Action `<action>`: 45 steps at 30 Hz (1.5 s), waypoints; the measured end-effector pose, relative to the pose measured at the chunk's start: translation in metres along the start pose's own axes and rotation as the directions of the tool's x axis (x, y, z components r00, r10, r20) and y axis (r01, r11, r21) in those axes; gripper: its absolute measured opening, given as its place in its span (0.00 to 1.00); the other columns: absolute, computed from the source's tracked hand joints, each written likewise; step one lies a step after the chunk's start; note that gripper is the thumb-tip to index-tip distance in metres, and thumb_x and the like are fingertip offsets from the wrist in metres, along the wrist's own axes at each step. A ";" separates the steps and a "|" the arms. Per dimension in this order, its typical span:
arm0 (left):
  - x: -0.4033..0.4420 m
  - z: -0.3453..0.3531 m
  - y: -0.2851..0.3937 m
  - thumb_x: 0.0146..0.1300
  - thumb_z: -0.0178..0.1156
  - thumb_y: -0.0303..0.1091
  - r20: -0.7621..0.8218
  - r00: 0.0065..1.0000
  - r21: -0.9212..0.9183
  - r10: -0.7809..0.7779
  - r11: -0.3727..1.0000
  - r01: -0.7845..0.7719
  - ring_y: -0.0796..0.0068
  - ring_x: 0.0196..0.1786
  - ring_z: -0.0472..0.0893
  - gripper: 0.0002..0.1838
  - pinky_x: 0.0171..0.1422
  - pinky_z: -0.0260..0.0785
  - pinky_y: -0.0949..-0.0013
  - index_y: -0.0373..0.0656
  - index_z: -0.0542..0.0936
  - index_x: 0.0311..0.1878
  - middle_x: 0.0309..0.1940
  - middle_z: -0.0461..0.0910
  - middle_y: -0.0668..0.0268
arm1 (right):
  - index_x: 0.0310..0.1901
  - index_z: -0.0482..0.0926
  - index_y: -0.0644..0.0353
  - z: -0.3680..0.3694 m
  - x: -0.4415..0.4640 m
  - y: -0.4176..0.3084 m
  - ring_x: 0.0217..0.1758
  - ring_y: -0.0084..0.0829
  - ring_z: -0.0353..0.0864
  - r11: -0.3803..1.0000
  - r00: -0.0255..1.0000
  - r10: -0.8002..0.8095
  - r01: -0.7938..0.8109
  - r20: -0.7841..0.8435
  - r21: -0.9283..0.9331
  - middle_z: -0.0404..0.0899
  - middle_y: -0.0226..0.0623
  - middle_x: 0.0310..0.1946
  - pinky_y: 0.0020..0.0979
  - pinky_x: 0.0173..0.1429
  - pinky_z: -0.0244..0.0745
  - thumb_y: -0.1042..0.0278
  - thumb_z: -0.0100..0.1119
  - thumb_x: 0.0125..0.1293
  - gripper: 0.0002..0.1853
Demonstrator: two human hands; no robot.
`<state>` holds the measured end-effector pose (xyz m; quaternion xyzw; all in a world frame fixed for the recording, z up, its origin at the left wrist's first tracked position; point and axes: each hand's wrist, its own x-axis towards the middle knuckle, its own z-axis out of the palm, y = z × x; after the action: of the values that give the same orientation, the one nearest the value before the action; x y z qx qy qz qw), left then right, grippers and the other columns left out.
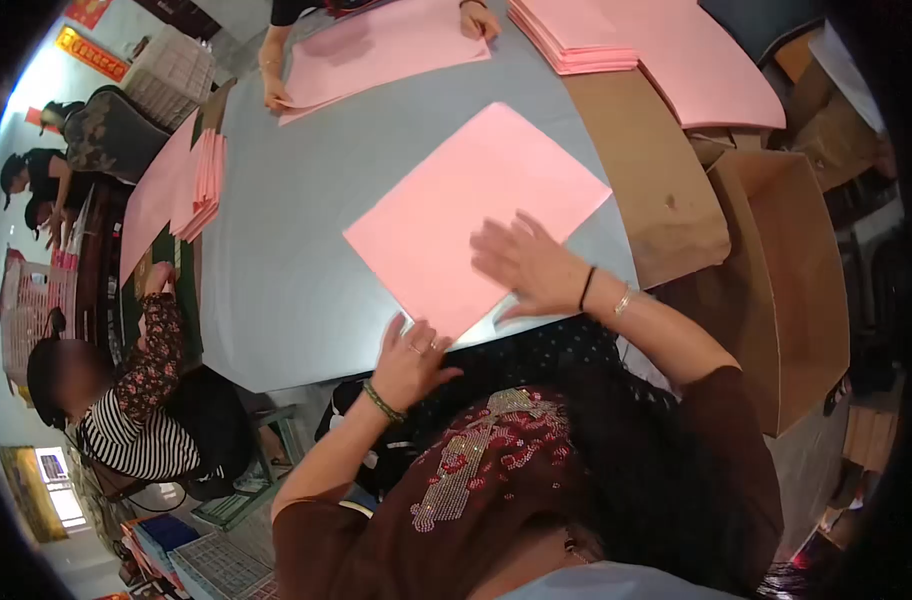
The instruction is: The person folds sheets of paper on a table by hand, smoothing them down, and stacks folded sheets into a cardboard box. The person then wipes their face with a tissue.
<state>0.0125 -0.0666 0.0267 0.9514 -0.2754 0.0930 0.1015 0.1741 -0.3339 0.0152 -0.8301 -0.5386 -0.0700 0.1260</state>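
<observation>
A folded pink sheet (pixel 456 190) lies at an angle on the grey tabletop (pixel 286 250), near its front edge. My right hand (pixel 524 262) is spread over the sheet's lower right part, fingers apart and slightly blurred, with nothing gripped. At the sheet's lower left corner is my left hand (pixel 413 360), its fingers apart by the table edge, the fingertips touching or just beside the paper. A black band and a bracelet are on my right wrist, and a green bracelet is on the left one.
Across the table a co-worker's hands (pixel 481 22) hold a large pink sheet (pixel 386 50). Pink stacks (pixel 576 40) lie at the back right and more (pixel 198 185) at the left. An open cardboard box (pixel 801 290) stands at the right. Another person (pixel 141 430) sits at the left.
</observation>
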 end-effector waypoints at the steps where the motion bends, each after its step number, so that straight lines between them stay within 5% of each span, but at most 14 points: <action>1: -0.007 0.007 0.003 0.54 0.73 0.42 -0.007 1.000 0.010 -0.008 1.000 0.008 0.58 0.58 0.77 0.21 0.72 0.59 0.37 0.45 0.82 0.49 0.47 0.79 0.63 | 0.72 0.64 0.59 -0.007 -0.003 -0.013 0.81 0.49 0.53 0.995 0.998 -0.060 0.057 0.036 0.086 0.59 0.46 0.76 0.60 0.79 0.45 0.38 0.59 0.64 0.42; 4: -0.023 0.030 0.006 0.53 0.71 0.33 -0.191 0.975 0.093 0.110 0.991 -0.093 0.63 0.55 0.78 0.14 0.70 0.64 0.42 0.46 0.85 0.44 0.47 0.77 0.65 | 0.70 0.65 0.58 -0.006 -0.017 -0.049 0.77 0.46 0.60 0.988 0.994 -0.102 0.098 0.032 0.117 0.64 0.44 0.72 0.57 0.76 0.53 0.50 0.69 0.57 0.42; 8: -0.009 0.013 0.027 0.53 0.71 0.34 -0.177 0.976 0.080 0.131 0.990 -0.118 0.61 0.58 0.78 0.18 0.71 0.63 0.42 0.46 0.84 0.48 0.51 0.78 0.64 | 0.65 0.70 0.59 0.026 -0.032 -0.067 0.73 0.44 0.66 0.999 0.985 0.017 -0.009 -0.170 0.044 0.70 0.42 0.66 0.52 0.73 0.60 0.62 0.68 0.57 0.34; 13: 0.002 0.012 0.022 0.54 0.67 0.31 -0.141 0.989 0.128 0.041 0.991 -0.022 0.59 0.63 0.78 0.23 0.71 0.63 0.42 0.47 0.80 0.56 0.59 0.79 0.62 | 0.59 0.75 0.60 0.031 -0.041 -0.076 0.71 0.44 0.69 0.989 0.967 0.079 -0.045 -0.244 0.143 0.73 0.42 0.62 0.51 0.73 0.62 0.67 0.67 0.57 0.26; 23: 0.013 -0.024 0.085 0.56 0.66 0.28 -0.279 0.943 0.020 0.182 0.983 -0.184 0.64 0.54 0.83 0.16 0.66 0.68 0.47 0.46 0.83 0.50 0.48 0.84 0.65 | 0.49 0.79 0.55 0.022 -0.070 -0.065 0.67 0.44 0.74 0.975 0.907 0.129 -0.042 -0.400 0.219 0.79 0.38 0.53 0.53 0.73 0.63 0.75 0.64 0.59 0.16; 25: 0.009 -0.029 0.081 0.56 0.70 0.40 -0.277 0.940 -0.017 0.200 0.977 -0.213 0.62 0.60 0.80 0.20 0.72 0.61 0.43 0.46 0.84 0.51 0.53 0.81 0.64 | 0.50 0.79 0.56 0.016 -0.079 -0.055 0.67 0.42 0.74 0.925 0.872 0.207 -0.026 -0.445 0.380 0.79 0.38 0.56 0.53 0.74 0.62 0.77 0.63 0.58 0.16; 28: -0.016 -0.039 0.047 0.29 0.79 0.64 -0.206 0.976 -0.187 0.067 0.977 -0.106 0.50 0.73 0.68 0.48 0.79 0.39 0.34 0.49 0.82 0.57 0.70 0.69 0.54 | 0.49 0.81 0.58 0.004 -0.092 -0.041 0.65 0.44 0.77 0.869 0.851 0.287 -0.037 -0.441 0.493 0.81 0.41 0.57 0.50 0.73 0.63 0.77 0.64 0.60 0.14; 32: -0.032 -0.021 -0.019 0.31 0.78 0.66 -0.317 0.938 -0.415 -0.142 0.910 -0.002 0.37 0.80 0.51 0.67 0.80 0.41 0.35 0.46 0.62 0.76 0.79 0.54 0.48 | 0.46 0.83 0.62 -0.007 -0.103 -0.030 0.62 0.44 0.81 0.770 0.818 0.372 -0.009 -0.438 0.638 0.84 0.45 0.54 0.47 0.73 0.65 0.74 0.67 0.60 0.12; 35: -0.019 -0.011 -0.041 0.42 0.79 0.59 -0.226 0.972 -0.243 -0.072 0.970 0.016 0.34 0.80 0.50 0.62 0.80 0.44 0.38 0.45 0.59 0.78 0.79 0.54 0.49 | 0.45 0.83 0.64 -0.011 -0.104 -0.027 0.62 0.44 0.81 0.725 0.802 0.411 0.002 -0.434 0.689 0.84 0.46 0.54 0.46 0.72 0.67 0.70 0.70 0.58 0.14; 37: -0.003 0.004 -0.041 0.56 0.73 0.49 -0.185 0.983 -0.230 0.013 0.971 -0.056 0.36 0.80 0.50 0.49 0.80 0.45 0.40 0.45 0.60 0.77 0.79 0.54 0.52 | 0.46 0.83 0.65 -0.017 -0.105 -0.024 0.62 0.45 0.81 0.706 0.801 0.406 0.031 -0.440 0.708 0.84 0.46 0.54 0.45 0.71 0.68 0.71 0.68 0.60 0.13; 38: 0.007 0.012 -0.038 0.66 0.64 0.43 -0.210 0.977 -0.207 -0.022 0.978 -0.023 0.39 0.80 0.53 0.31 0.78 0.53 0.45 0.43 0.71 0.71 0.76 0.62 0.54 | 0.46 0.84 0.65 -0.015 -0.106 -0.024 0.61 0.45 0.81 0.705 0.795 0.419 0.020 -0.438 0.709 0.84 0.46 0.53 0.45 0.70 0.70 0.73 0.66 0.61 0.11; 42: 0.037 0.017 -0.044 0.65 0.63 0.37 -0.195 0.977 -0.265 0.088 0.954 -0.139 0.45 0.74 0.66 0.20 0.74 0.63 0.52 0.38 0.82 0.58 0.66 0.76 0.55 | 0.47 0.84 0.64 -0.013 -0.111 -0.009 0.60 0.44 0.82 0.698 0.792 0.446 -0.015 -0.418 0.716 0.84 0.45 0.53 0.42 0.67 0.73 0.76 0.65 0.61 0.12; 44: 0.040 0.014 -0.045 0.72 0.59 0.41 0.002 0.988 -0.734 -0.152 0.671 0.105 0.55 0.63 0.79 0.17 0.68 0.70 0.55 0.36 0.85 0.48 0.56 0.83 0.56 | 0.48 0.84 0.63 -0.018 -0.111 -0.001 0.58 0.39 0.84 0.672 0.824 0.461 -0.082 -0.329 0.736 0.85 0.43 0.51 0.36 0.62 0.77 0.76 0.65 0.61 0.13; 45: 0.040 0.016 -0.044 0.72 0.59 0.41 0.007 0.989 -0.736 -0.146 0.669 0.104 0.55 0.63 0.79 0.17 0.68 0.70 0.55 0.36 0.85 0.48 0.56 0.83 0.56 | 0.48 0.84 0.63 -0.019 -0.111 0.004 0.58 0.39 0.84 0.670 0.820 0.468 -0.088 -0.328 0.737 0.85 0.43 0.51 0.36 0.62 0.77 0.76 0.65 0.61 0.13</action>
<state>0.0715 -0.0537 0.0145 0.8444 -0.2211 -0.0074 0.4878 0.1324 -0.4377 0.0050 -0.7489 -0.3354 -0.0511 0.5692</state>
